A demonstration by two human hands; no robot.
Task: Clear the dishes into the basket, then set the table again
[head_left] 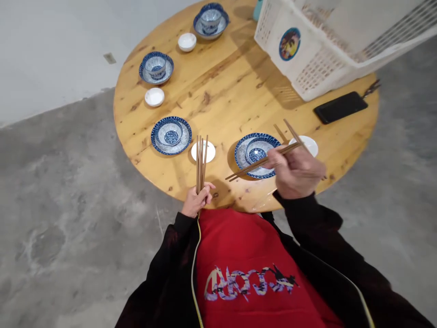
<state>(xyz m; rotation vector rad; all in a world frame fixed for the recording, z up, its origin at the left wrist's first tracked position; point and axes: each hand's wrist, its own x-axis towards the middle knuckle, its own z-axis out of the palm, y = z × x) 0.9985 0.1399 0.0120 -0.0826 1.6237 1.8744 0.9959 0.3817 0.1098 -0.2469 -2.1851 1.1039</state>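
My left hand [198,199] is closed round a bundle of brown chopsticks [200,164], held upright at the table's near edge. Behind their tips lies a small white dish [208,151]. My right hand [297,171] is closed on more chopsticks [247,168]; two point left and at least one slants up and back. These hang over a blue-and-white plate with a bowl [256,150] on it. My right hand partly hides this plate and another white dish [309,145]. A second plate with a bowl [170,135] stands left of my left hand's chopsticks.
The round wooden table [218,107] also bears two more place settings [156,67] [210,20] with small white dishes [154,97] [187,42] along its left and far side. A white plastic basket [307,54] stands at the back right, near a black phone [341,107].
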